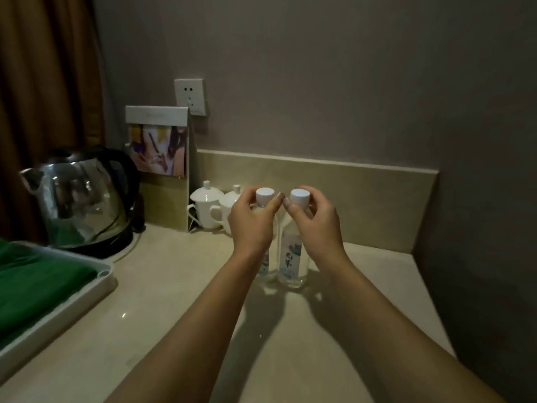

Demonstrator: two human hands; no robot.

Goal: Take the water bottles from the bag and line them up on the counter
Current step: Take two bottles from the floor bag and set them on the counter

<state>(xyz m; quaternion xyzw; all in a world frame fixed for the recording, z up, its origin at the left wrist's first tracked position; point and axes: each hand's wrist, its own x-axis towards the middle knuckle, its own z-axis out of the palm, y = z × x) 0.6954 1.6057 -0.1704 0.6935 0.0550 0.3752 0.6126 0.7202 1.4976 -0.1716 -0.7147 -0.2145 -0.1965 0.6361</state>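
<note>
Two clear water bottles with white caps stand upright side by side on the beige counter (180, 301). My left hand (252, 222) grips the neck of the left bottle (265, 196), whose body is mostly hidden behind that hand. My right hand (315, 221) grips the neck of the right bottle (292, 257), whose blue-and-white label shows below the hand. The two bottles almost touch. No bag is in view.
Two white lidded cups (207, 205) stand just left of the bottles against the backsplash. A card stand (162, 170) and a steel kettle (81, 199) sit further left. A grey tray (58, 312) with green cloth lies at the left edge. A wall closes the right.
</note>
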